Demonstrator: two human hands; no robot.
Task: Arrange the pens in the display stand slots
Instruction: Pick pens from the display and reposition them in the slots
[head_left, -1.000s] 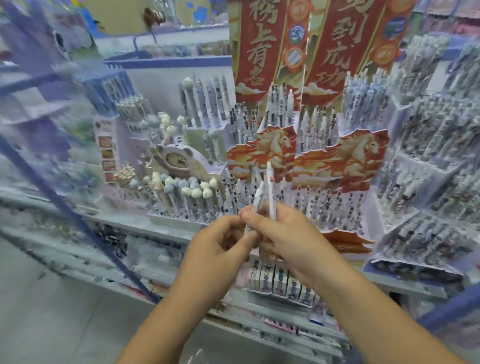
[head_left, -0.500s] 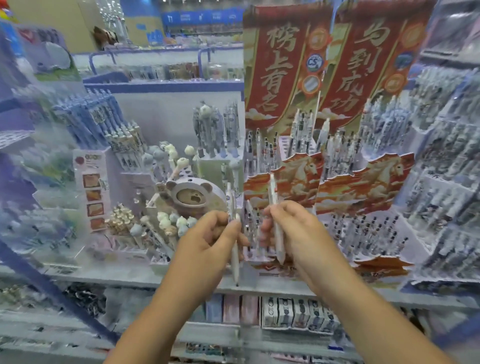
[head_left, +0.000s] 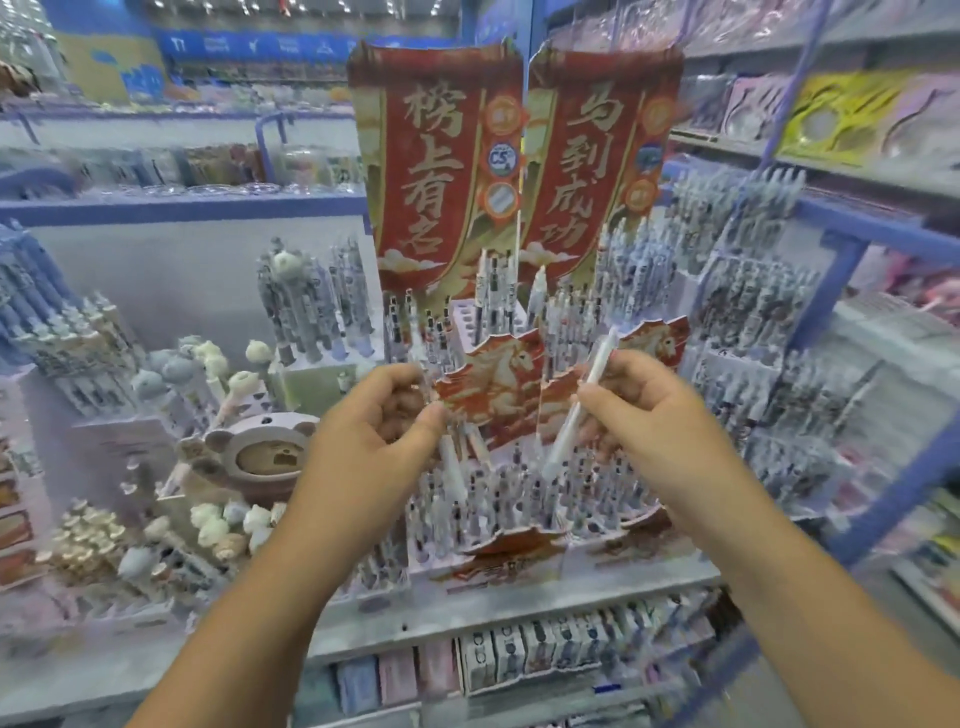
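**A:** What are your hands doing?

**B:** Your right hand (head_left: 655, 415) pinches a slim white plastic pen (head_left: 579, 410) between thumb and curled fingers. The pen is tilted, its top end up by the right horse panel and its tip pointing down and left, above the front rows of the red-and-gold cardboard display stand (head_left: 506, 558). Your left hand (head_left: 371, 431) grips a second white pen (head_left: 451, 467), thumb pressed against the fingers; this pen's lower end hangs below your thumb, over the same stand's left front rows. It is blurred, so you cannot tell whether its tip touches a slot.

**A:** And where do the two hands sit relative to each other?

**B:** They are apart, one on each side of the red cardboard panel printed with a white horse (head_left: 493, 379), which rises between them.

**A:** What does the stand hold?

**B:** Many upright white pens with dark printed barrels fill its stepped tiers. A pale block of round slots (head_left: 464, 322) on an upper tier shows several open holes. Two tall red banners with gold characters (head_left: 436, 171) stand at its back.

**A:** Anything beside it?

**B:** To your left, a brown bear-shaped holder (head_left: 270, 452) sits among pens topped with soft animal heads. To your right, further tiered racks of pens (head_left: 753, 312) stand against a blue metal shelf frame (head_left: 826, 296).
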